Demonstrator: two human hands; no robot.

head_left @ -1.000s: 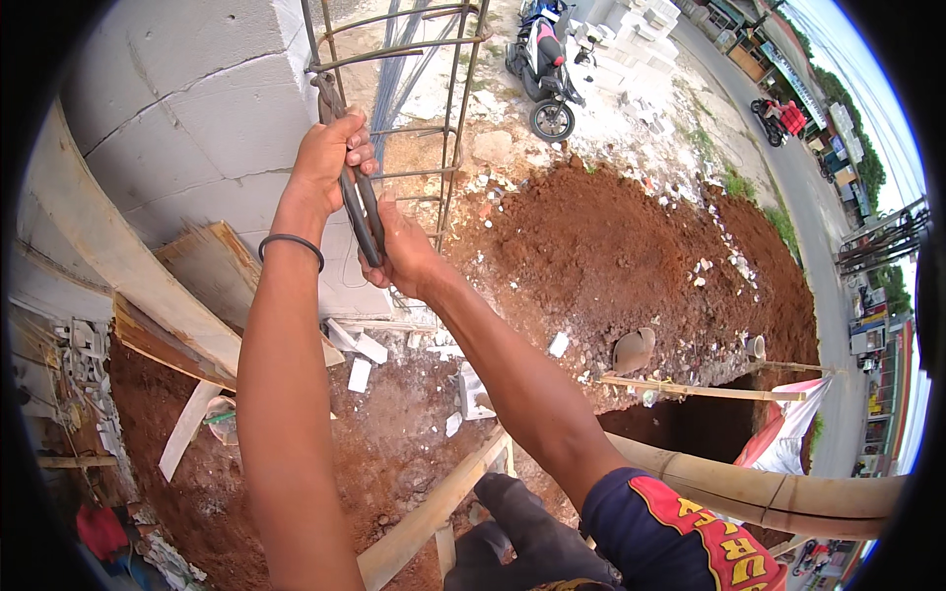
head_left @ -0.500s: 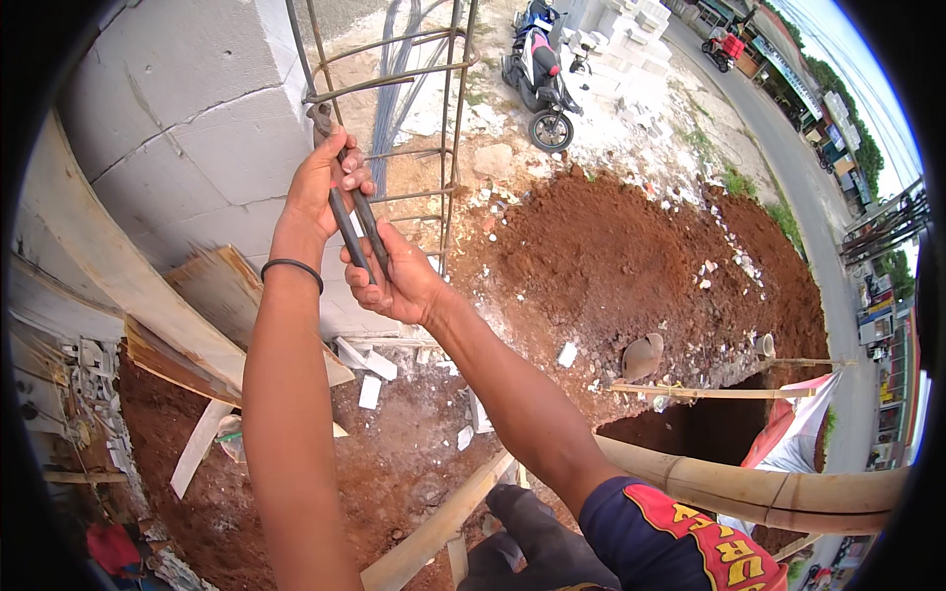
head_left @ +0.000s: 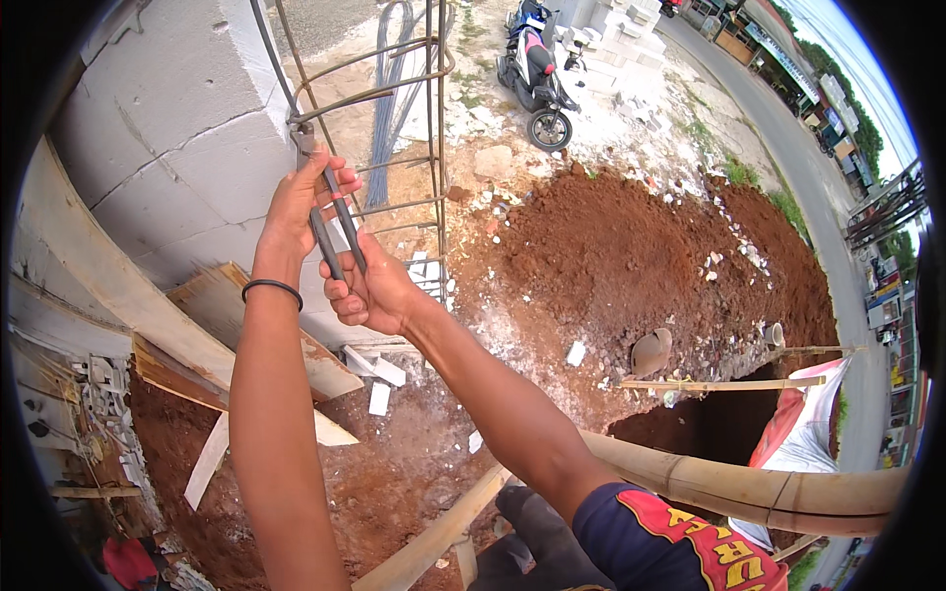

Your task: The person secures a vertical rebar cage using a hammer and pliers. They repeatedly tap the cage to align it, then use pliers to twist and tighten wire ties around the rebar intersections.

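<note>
Both of my hands are on a pair of dark metal pincers [head_left: 344, 219]. My left hand [head_left: 288, 209] grips them just below the jaws, its fingers partly round the tool. My right hand [head_left: 372, 288] is closed round the lower ends of the two handles, which stand slightly apart. The jaws are at the corner of a bent stirrup on a rebar cage [head_left: 431, 113], beside the block wall. Whether they bite on wire there is too small to tell.
A pale block wall [head_left: 177, 108] rises at the left, with wooden boards [head_left: 108, 256] below it. Bamboo poles [head_left: 729, 483] cross in front of me. Beyond are a dirt mound [head_left: 601, 236], a dug pit [head_left: 709, 419], a parked motorbike [head_left: 537, 74] and stacked white blocks [head_left: 616, 44].
My hands and the pincers have shifted a little left in the view. The jaws now sit closer against the stirrup corner. My view has also turned slightly.
</note>
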